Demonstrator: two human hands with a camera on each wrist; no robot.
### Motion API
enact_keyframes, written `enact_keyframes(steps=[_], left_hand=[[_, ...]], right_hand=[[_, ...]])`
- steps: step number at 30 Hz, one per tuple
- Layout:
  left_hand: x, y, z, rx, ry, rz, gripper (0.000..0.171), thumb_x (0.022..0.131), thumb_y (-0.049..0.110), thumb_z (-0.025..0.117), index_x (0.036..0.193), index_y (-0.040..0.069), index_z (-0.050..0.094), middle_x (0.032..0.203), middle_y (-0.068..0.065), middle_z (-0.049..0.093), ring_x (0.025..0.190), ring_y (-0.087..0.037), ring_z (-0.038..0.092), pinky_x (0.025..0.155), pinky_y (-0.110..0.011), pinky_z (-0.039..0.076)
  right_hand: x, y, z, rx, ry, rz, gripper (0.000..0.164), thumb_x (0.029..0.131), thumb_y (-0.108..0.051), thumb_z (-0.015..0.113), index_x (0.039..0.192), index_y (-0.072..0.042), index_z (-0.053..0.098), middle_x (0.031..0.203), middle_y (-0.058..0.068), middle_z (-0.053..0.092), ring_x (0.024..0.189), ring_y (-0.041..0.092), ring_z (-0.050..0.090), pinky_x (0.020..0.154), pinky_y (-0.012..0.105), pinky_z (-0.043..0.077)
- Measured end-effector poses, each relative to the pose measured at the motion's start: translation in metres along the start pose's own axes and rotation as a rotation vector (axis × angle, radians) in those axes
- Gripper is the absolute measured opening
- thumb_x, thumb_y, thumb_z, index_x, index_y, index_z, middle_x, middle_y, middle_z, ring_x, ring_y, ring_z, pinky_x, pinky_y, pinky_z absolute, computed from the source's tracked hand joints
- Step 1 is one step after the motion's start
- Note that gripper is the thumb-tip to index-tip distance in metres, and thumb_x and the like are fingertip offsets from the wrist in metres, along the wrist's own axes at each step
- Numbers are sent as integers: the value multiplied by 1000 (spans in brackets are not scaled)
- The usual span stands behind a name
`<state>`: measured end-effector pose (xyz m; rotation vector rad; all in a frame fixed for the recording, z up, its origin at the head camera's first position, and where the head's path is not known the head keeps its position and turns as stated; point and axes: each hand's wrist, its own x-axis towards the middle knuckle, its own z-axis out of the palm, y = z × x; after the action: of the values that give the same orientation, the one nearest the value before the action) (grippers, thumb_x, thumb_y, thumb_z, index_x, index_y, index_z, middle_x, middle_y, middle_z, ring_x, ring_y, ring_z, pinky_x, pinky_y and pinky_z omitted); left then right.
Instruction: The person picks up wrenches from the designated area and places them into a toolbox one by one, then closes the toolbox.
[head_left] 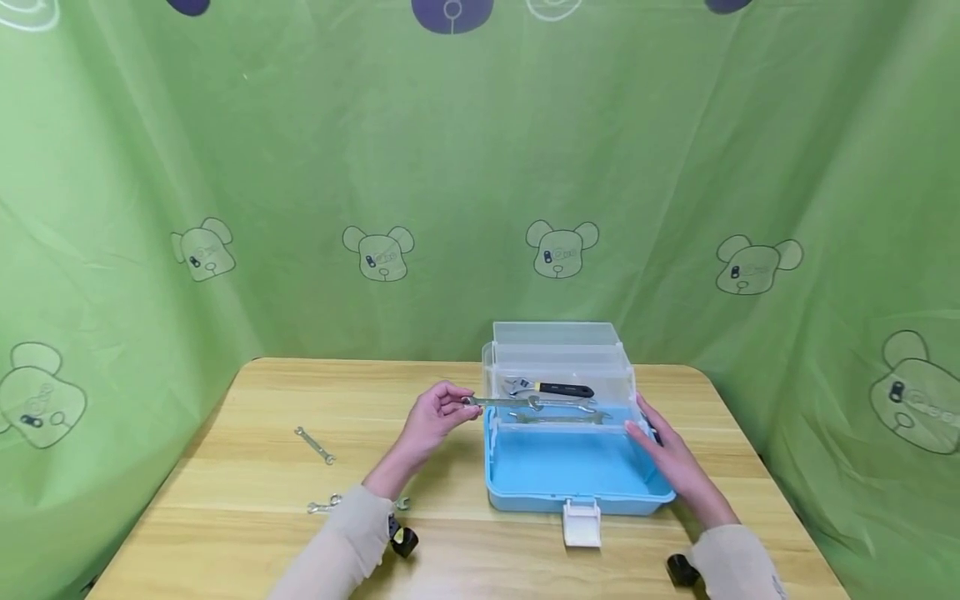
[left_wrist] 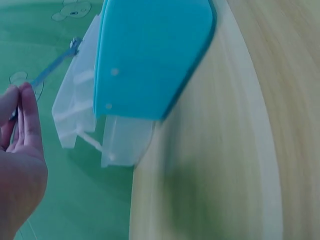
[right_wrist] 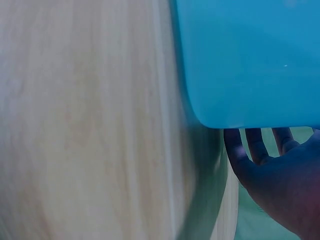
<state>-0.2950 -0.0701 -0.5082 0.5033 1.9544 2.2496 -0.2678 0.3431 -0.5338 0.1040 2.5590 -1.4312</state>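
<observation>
Silver metal gleams on the slim double-ended wrench (head_left: 498, 402) pinched at one end in the grip of the left hand (head_left: 435, 412), above the left part of a clear plastic tray (head_left: 555, 427). That tray, holding an adjustable wrench with a black-and-yellow handle (head_left: 566, 389) and other wrenches, belongs to an open light-blue plastic toolbox (head_left: 525, 502) on the pale wooden counter (head_left: 255, 400). The right hand (head_left: 671, 454) has a loose grip, its thumb at the tray's right corner, fingers against the toolbox's side. Another small silver wrench (head_left: 315, 446) lies well to the left.
</observation>
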Motion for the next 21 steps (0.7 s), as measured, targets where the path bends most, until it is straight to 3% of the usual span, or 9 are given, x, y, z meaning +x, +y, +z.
enact_keyframes(steps=[14,21], left_hand=[[13,-1,29,94,47,-20,34,91,-2,74,122,-8,60,111,-24,73,93,-14,75,90,-30,62],[14,-1,40,122,29,-14,34,93,-3,72,122,-11,59,111,-25,72,92,-17,75,88,-30,63]], right_hand=[[1,0,0,-6,11,-6,82,103,-66,44,164,-42,-6,174,16,-9,155,57,-2,114,83,11],[0,0,-1,-14,3,-3,81,105,-63,44,164,-41,-7,174,17,-10,155,57,-2,114,83,11]])
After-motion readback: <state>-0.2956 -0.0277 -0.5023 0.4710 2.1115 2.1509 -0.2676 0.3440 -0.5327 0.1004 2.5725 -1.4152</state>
